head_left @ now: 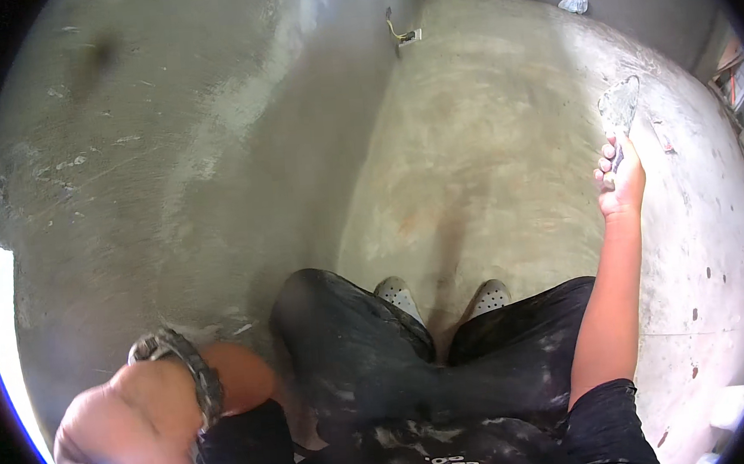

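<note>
My right hand [621, 177] is raised out to the right, fingers wrapped round the handle of a small trowel. The trowel's blade [619, 104] points away from me and is smeared with pale grey plaster. At the lower left my left hand [115, 444] is bent back close to the camera. A watch [188, 374] with a thick band circles that wrist. The left fingers are blurred and partly cut off by the frame's edge, so I cannot see whether they hold anything.
A grey plastered wall [168, 160] rises on the left, meeting the pale floor [476, 113] in front. Loose wires stick out by an electrical box [410, 37]. A pale object with a red top [576, 1] lies far right. My perforated shoes [400, 297] are below; dark spots mark the right.
</note>
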Motion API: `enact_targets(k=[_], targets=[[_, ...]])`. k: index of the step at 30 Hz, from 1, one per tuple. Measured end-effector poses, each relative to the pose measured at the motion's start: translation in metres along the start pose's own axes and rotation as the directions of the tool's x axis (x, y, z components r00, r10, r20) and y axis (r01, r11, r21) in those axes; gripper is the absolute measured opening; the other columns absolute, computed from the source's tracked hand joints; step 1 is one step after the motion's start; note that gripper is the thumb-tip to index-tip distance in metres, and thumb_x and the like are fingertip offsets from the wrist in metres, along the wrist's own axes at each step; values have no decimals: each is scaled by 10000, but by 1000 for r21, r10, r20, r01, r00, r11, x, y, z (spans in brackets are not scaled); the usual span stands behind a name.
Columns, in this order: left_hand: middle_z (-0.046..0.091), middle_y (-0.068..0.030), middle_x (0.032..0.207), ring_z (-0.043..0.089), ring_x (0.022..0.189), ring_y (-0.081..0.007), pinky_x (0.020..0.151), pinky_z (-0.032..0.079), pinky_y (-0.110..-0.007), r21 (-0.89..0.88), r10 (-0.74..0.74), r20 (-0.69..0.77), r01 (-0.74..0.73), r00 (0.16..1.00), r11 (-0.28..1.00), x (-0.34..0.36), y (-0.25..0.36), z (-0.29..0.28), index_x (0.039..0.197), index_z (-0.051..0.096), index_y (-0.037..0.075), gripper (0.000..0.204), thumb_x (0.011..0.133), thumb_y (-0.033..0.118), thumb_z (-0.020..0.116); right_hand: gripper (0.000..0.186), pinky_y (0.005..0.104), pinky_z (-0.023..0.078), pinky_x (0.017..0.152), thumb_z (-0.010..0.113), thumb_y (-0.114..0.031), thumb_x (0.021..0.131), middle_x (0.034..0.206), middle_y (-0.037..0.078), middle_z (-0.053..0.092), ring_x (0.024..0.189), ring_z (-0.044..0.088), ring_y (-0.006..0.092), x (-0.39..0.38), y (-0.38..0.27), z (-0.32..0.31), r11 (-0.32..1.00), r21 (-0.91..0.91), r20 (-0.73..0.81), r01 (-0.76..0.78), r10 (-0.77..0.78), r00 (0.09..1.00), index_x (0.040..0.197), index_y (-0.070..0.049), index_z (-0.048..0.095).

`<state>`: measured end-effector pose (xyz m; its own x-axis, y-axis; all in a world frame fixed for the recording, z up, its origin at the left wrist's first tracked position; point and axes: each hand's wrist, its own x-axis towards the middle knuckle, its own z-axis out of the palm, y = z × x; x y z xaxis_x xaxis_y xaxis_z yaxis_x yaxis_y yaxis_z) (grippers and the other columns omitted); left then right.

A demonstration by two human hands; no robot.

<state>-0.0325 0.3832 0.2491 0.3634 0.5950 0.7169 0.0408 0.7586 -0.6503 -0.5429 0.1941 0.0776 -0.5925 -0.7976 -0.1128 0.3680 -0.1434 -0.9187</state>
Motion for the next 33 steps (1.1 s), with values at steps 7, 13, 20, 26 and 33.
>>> enact_targets(k=[7, 13, 20, 26, 33], targets=[[351, -3, 582, 342, 495, -141, 485, 316, -306, 142, -74, -5, 74, 997, 987, 42, 31, -28, 730, 484, 81, 638, 733, 714, 567, 190, 239, 341, 455, 574, -280, 913, 696, -29, 487, 524, 424, 71, -8, -4, 17, 995, 97, -17, 2, -1, 1000, 947, -99, 531], [392, -14, 602, 377, 509, -149, 494, 337, -309, 355, -125, -59, 137, 990, 925, 94, 60, -61, 750, 503, 65, 616, 722, 672, 606, 155, 240, 342, 461, 577, -258, 905, 688, -32, 481, 517, 420, 70, -18, -14, 19, 991, 133, -18, -15, 17, 1000, 921, -114, 523], [439, -26, 625, 419, 526, -157, 504, 361, -312, 722, -244, -212, 319, 946, 614, 138, 105, -129, 773, 525, 47, 593, 709, 623, 652, 128, 225, 338, 454, 537, -255, 933, 677, -51, 470, 509, 409, 56, -18, -11, 25, 988, 156, -19, -14, 17, 1000, 920, -128, 534], [480, -37, 645, 455, 540, -165, 513, 383, -315, 864, -327, -455, 500, 828, 64, 125, 146, -185, 793, 543, 31, 577, 697, 581, 691, 135, 207, 341, 445, 521, -258, 952, 660, -72, 460, 504, 411, 38, -19, -17, 29, 986, 166, -65, -2, 13, 998, 896, -139, 551], [528, -50, 668, 496, 557, -173, 523, 407, -318, 759, -354, -645, 515, 677, -399, 72, 184, -225, 816, 565, 12, 562, 684, 531, 736, 113, 235, 337, 448, 541, -236, 913, 661, -48, 467, 507, 418, 65, -6, -12, 29, 984, 178, -86, 15, 1, 996, 858, -139, 518]])
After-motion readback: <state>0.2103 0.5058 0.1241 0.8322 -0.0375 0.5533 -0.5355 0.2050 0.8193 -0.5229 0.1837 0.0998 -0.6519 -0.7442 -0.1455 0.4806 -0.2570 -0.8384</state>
